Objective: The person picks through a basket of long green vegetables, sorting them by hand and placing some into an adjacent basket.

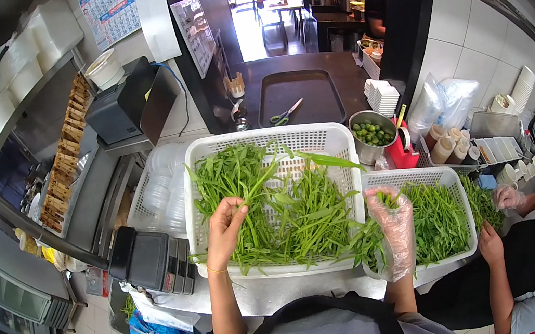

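Note:
My bare left hand (228, 224) pinches a stalk of leafy greens above the left part of a large white plastic basket (262, 134). Long cut greens (310, 212) fill much of that basket, with its perforated floor showing at the back. My right hand (395, 231), in a clear plastic glove, is closed around some green stems over the front left edge of a smaller white basket (467, 210). That one is full of greens (437, 224), and leaves hang by its left corner below my right hand.
At the right a co-worker (534, 251) handles more greens, close to the smaller basket. Behind stand a metal pot of small green citrus fruit (374, 134), a red holder (404, 149) and a dark tray (299, 95) with scissors (286, 113). A black multi-drawer box (149, 260) is at left.

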A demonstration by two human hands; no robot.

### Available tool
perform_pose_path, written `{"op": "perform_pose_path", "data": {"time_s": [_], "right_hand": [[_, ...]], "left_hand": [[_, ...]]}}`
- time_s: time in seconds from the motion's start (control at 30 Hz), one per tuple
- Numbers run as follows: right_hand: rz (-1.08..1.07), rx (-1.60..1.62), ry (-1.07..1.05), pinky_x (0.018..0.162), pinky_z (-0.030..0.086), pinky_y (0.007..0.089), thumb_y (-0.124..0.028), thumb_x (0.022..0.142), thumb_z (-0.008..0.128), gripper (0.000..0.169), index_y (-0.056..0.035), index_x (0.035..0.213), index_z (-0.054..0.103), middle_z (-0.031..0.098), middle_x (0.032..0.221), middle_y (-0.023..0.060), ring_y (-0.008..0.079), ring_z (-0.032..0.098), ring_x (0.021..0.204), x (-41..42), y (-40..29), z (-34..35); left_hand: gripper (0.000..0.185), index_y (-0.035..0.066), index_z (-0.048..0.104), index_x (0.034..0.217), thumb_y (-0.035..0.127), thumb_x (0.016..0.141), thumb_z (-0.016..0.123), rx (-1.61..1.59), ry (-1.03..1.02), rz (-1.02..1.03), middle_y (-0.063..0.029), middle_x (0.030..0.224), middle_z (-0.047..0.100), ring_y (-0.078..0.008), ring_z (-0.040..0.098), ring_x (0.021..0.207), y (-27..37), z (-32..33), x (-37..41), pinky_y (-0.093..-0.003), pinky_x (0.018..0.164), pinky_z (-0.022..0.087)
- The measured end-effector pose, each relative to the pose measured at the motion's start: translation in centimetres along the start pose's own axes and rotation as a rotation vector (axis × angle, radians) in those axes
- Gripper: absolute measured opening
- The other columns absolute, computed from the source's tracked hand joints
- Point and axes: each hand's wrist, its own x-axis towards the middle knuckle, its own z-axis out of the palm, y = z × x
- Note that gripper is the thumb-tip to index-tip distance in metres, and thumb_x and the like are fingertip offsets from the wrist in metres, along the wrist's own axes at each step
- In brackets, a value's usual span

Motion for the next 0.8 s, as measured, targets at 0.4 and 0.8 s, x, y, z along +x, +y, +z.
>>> {"op": "perform_pose_path", "data": {"time_s": [0.4, 0.8], "right_hand": [[-0.751, -0.525, -0.177, 0.074, 0.049, 0.0342, -0.005, 0.082, 0.069, 0.009, -0.0022, 0.090, 0.067, 0.066, 0.088, 0.0102, 0.0254, 0.063, 0.080, 2.5, -3.2, 2.0], [-0.553, -0.387, 0.127, 0.074, 0.049, 0.0349, -0.001, 0.082, 0.069, 0.016, 0.0000, 0.097, 0.068, 0.067, 0.087, 0.0127, 0.0276, 0.065, 0.078, 3.0, -2.8, -1.5]], "left_hand": [[0.014, 0.000, 0.062, 0.102, 0.007, 0.090, 0.065, 0.531, -0.069, 0.185, -0.0078, 0.091, 0.063, -0.0151, 0.056, 0.066, 2.8, 2.8, -0.8, -0.0265, 0.056, 0.043], [0.013, 0.001, 0.062, 0.102, 0.001, 0.090, 0.065, 0.197, -0.076, 0.046, -0.0006, 0.085, 0.065, -0.0041, 0.055, 0.078, -0.1, 1.4, -0.9, -0.0197, 0.065, 0.043]]}}
